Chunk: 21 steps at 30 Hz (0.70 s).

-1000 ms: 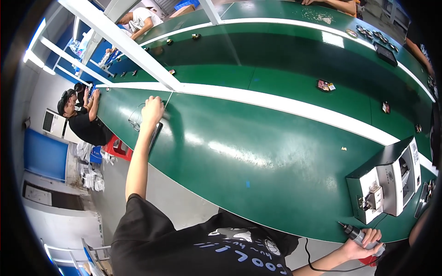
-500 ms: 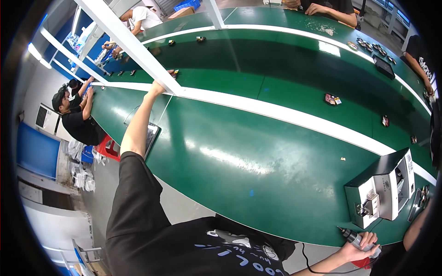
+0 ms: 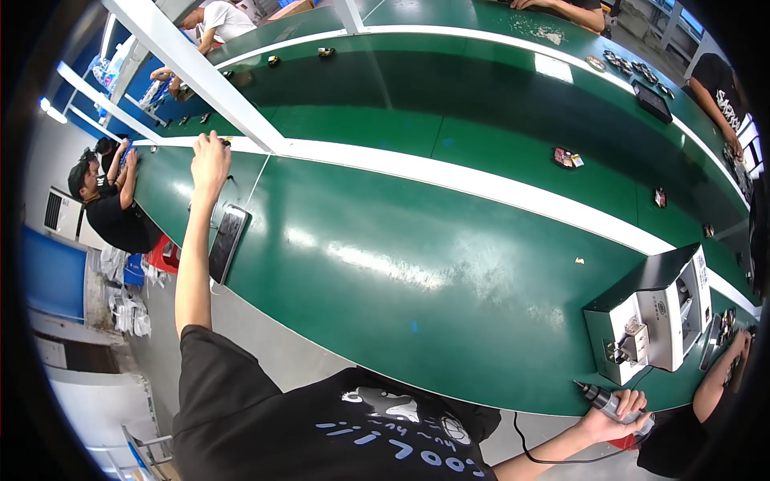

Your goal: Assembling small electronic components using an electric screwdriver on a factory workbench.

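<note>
My right hand [image 3: 616, 420] is wrapped round a grey corded electric screwdriver [image 3: 600, 396]. Its dark tip points up and left, over the table's near edge. My left arm reaches far across to the left, where my left hand [image 3: 210, 163] is above the white rail [image 3: 345, 155] between the table and the belt. Its fingers are curled together. A small dark and yellow piece [image 3: 228, 142] shows just beside the fingertips; what they grip is mostly hidden. Below that forearm, a dark phone-like slab [image 3: 230, 243] lies at the table's left end.
At the right of the green table [image 3: 385, 321] stands a white and black boxy machine [image 3: 646, 313]. Small assemblies, one of them red and black [image 3: 567, 158], lie spaced along the green belt [image 3: 481, 148]. A white post [image 3: 192, 72] rises beside my left hand. Several people sit around.
My left hand has drawn back from behind the white post, over the belt, to the rail on the near side. My right hand keeps its hold on the screwdriver. The whole view has shifted slightly.
</note>
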### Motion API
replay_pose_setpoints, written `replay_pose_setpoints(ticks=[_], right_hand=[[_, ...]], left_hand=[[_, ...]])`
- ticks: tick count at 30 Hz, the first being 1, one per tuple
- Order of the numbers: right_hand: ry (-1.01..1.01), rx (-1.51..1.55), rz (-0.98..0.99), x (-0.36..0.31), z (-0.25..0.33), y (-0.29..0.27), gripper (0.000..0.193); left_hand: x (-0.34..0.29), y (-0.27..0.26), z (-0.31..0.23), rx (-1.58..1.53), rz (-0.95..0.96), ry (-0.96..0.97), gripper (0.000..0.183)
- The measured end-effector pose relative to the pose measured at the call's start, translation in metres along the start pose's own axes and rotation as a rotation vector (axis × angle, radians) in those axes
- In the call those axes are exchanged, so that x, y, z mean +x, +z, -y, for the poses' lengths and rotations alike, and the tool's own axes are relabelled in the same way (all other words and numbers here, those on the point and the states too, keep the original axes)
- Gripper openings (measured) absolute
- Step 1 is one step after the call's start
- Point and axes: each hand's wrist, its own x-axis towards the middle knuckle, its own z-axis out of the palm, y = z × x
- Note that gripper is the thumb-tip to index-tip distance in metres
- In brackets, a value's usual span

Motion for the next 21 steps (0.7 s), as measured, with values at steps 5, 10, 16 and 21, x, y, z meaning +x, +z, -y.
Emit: replay_pose_setpoints(ticks=[5,10,16,21], right_hand=[[0.036,0.039,0.036,0.001,0.003,-0.002,0.029],[0.051,0.041,0.068,-0.001,0.001,0.003,0.031],[0.131,0.171,0.057,-0.005,-0.003,0.005,0.031],[0.155,0.253,0.078,-0.018,-0.011,0.038,0.031]], left_hand=[[-0.077,-0.091,-0.039,-0.13,-0.034,-0.089,0.036],[-0.143,-0.157,-0.15,-0.72,0.106,0.053,0.044],[-0.181,-0.211,-0.268,-1.054,0.401,0.549,0.064],[-0.19,-0.231,-0.295,-1.257,0.476,0.736,0.058]])
